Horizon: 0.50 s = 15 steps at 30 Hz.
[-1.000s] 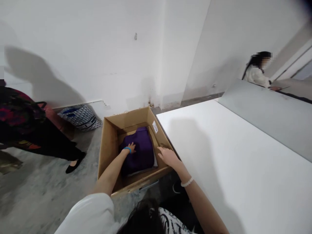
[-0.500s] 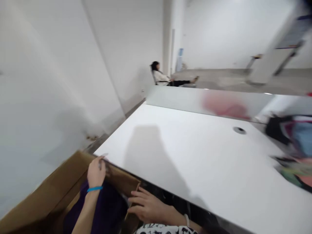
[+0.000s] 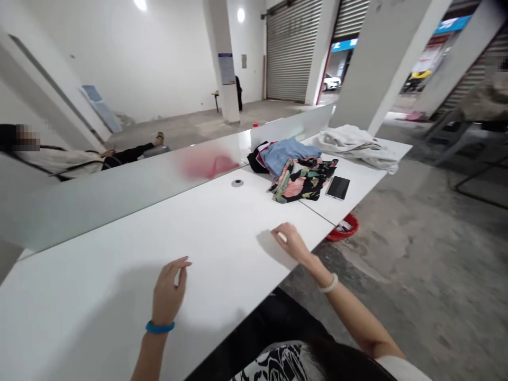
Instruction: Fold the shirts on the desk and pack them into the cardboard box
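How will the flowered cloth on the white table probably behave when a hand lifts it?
The flowered cloth is likely floppy, since it lies in loose, uneven folds. It will probably not roll, because it is spread low and wide. Lifting it might also shift the blue cloth, as the two appear to touch.

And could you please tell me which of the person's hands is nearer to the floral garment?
The right hand, on the near side of the floral garment; the left hand is farther off, to its left.
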### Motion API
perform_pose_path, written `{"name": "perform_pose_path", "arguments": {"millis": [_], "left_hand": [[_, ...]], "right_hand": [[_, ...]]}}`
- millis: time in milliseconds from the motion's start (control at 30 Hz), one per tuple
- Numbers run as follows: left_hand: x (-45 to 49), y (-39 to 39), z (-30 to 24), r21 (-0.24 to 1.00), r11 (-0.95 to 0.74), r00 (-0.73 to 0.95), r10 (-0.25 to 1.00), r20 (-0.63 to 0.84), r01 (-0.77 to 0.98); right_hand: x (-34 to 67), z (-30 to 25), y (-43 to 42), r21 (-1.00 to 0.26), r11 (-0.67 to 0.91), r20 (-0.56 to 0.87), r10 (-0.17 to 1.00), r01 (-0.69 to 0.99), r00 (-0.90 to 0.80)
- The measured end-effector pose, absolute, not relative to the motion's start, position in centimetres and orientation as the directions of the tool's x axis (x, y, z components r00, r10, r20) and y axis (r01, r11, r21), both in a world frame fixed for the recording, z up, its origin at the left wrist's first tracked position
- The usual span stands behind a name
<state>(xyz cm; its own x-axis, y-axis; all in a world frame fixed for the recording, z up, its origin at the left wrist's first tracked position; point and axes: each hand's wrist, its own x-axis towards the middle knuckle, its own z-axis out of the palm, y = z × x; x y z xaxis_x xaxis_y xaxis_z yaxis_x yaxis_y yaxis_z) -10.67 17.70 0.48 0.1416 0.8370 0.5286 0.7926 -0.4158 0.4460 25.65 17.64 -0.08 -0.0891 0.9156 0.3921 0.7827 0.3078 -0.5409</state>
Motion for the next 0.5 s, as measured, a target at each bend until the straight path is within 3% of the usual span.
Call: {"name": "perform_pose_path", "arguments": {"millis": [100, 267, 400, 500], "left_hand": [[-6.8, 18.8, -2.2, 0.473, -0.506, 0.257, 0.83, 0.495, 0.722], [-4.4, 18.6, -5.0, 0.318, -0.661, 0.492, 0.732, 0.471, 0.68], [-5.0, 18.7, -5.0, 0.292, -0.641, 0.452, 0.733, 0.509, 0.71], [-5.4, 18.9, -4.6, 0.33, -0.585, 0.38, 0.771, 0.512, 0.741]], "right_hand": [[31.9, 0.2, 22.9, -0.432, 0.019, 0.355, 0.923, 0.901, 0.151], [37.9, 2.2, 28.8, -0.384, -0.165, 0.371, 0.874, 0.908, 0.315], [38.0, 3.4, 31.0, -0.362, -0.176, 0.364, 0.878, 0.916, 0.313], [35.3, 4.3, 31.8, -0.339, -0.06, 0.385, 0.902, 0.939, 0.196]]}}
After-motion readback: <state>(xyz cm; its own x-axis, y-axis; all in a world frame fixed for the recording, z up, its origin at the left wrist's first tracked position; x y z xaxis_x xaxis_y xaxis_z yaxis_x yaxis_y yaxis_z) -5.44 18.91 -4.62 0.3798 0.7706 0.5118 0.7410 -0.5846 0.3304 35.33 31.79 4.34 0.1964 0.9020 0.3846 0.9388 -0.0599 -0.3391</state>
